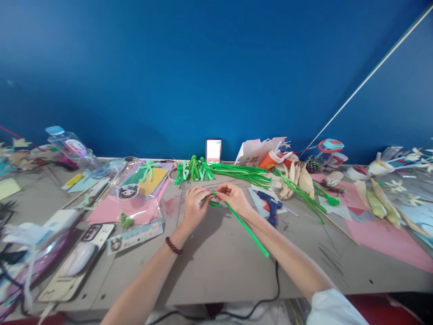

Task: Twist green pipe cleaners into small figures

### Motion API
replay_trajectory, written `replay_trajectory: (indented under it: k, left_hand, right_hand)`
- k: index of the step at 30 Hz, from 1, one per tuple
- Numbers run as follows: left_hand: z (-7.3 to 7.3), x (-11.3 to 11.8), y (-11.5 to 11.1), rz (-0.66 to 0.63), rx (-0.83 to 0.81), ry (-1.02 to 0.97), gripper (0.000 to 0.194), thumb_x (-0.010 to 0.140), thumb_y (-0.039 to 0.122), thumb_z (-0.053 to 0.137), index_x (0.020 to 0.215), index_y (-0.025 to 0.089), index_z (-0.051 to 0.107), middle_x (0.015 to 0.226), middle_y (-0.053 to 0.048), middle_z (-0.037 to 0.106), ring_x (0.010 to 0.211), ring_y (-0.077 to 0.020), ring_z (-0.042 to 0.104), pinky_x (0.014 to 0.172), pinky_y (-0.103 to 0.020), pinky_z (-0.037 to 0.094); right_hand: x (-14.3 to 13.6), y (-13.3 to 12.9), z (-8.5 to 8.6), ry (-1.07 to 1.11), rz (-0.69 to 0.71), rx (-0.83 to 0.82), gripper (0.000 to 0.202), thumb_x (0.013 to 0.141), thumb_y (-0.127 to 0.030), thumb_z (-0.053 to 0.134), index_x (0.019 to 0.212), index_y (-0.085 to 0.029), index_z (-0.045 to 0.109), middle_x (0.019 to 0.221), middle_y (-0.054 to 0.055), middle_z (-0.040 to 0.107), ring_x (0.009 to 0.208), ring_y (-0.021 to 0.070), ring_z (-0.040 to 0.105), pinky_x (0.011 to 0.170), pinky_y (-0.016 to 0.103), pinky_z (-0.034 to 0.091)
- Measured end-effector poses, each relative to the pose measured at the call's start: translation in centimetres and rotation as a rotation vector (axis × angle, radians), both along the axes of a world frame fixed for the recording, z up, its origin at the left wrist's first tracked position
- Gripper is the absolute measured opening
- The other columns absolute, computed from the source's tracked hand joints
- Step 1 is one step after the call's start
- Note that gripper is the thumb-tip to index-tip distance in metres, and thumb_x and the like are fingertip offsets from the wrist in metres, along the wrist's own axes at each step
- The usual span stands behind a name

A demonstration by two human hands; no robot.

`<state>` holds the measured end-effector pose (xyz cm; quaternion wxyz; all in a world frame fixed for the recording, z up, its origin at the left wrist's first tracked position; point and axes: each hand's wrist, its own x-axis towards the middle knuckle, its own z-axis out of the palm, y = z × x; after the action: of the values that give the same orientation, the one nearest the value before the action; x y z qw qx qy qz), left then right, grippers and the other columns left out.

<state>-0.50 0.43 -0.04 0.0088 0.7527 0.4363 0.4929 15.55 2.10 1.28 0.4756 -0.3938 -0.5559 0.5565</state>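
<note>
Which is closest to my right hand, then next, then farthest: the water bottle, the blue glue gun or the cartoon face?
From the right hand, nearest first:
1. Blue glue gun, just to its right.
2. Cartoon face, on the left, by the colored papers.
3. Water bottle, far left, near the wall.

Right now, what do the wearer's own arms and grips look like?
The left grip and right grip are bare, five-fingered hands without gloves. A dark red beaded bracelet circles the left wrist. A pale, whitish sleeve shows on the right arm; none shows on the left arm.
</note>
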Motion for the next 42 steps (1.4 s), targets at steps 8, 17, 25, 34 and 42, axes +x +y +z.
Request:
replay_trajectory:
  k: [8,17,25,34,42]
  left_hand:
    - [0.2,0.3,-0.3,0.043,0.08,-0.066,0.011,0.085,0.023,0.056,0.08,0.019,0.066,0.078,-0.003,0.068,0.077,-0.0172,0.057,0.071,-0.034,0.041]
    - [0.3,0.1,-0.9,0.082,0.287,0.246,0.013,0.083,0.013,0.055,0.09,0.021,0.063,0.081,-0.002,0.069,0.081,-0.0171,0.059,0.076,-0.035,0.038]
    - [0.6,0.0,-0.8,-0.03,0.41,0.463,0.016,0.085,0.008,0.05,0.083,0.02,0.061,0.083,-0.001,0.068,0.08,-0.0145,0.06,0.08,-0.033,0.038]
    - [-0.2,0.1,-0.4,0.024,0.188,0.133,0.01,0.086,0.019,0.054,0.083,0.02,0.063,0.079,-0.003,0.067,0.076,-0.014,0.062,0.077,-0.032,0.04]
    - [0.5,-0.1,-0.2,-0.01,0.186,0.228,0.012,0.087,0.019,0.052,0.082,0.02,0.062,0.079,-0.001,0.068,0.072,-0.0134,0.062,0.08,-0.033,0.037]
  right_hand:
    - [-0.2,-0.9,0.7,-0.117,-0.007,0.028,0.022,0.067,-0.034,0.068,0.079,-0.019,0.056,0.065,-0.002,0.06,0.06,0.0141,0.06,0.06,0.028,0.05]
    - [-0.1,-1.1,1.2,0.083,0.139,-0.145,0.034,0.062,-0.033,0.074,0.081,-0.021,0.048,0.061,-0.007,0.057,0.051,0.009,0.055,0.054,0.024,0.047]
    - [1.0,-0.3,1.8,0.25,0.215,-0.549,0.034,0.055,-0.02,0.075,0.074,-0.019,0.046,0.058,-0.006,0.054,0.045,0.0036,0.045,0.035,0.012,0.021]
    - [1.6,-0.4,2.5,0.179,0.155,-0.355,0.027,0.062,-0.025,0.07,0.084,-0.02,0.057,0.076,-0.003,0.061,0.052,0.006,0.049,0.04,0.017,0.032]
    - [0.9,-0.6,2.0,-0.187,0.024,-0.088,0.021,0.064,-0.034,0.071,0.075,-0.016,0.066,0.062,-0.001,0.064,0.049,0.0079,0.05,0.047,0.021,0.04]
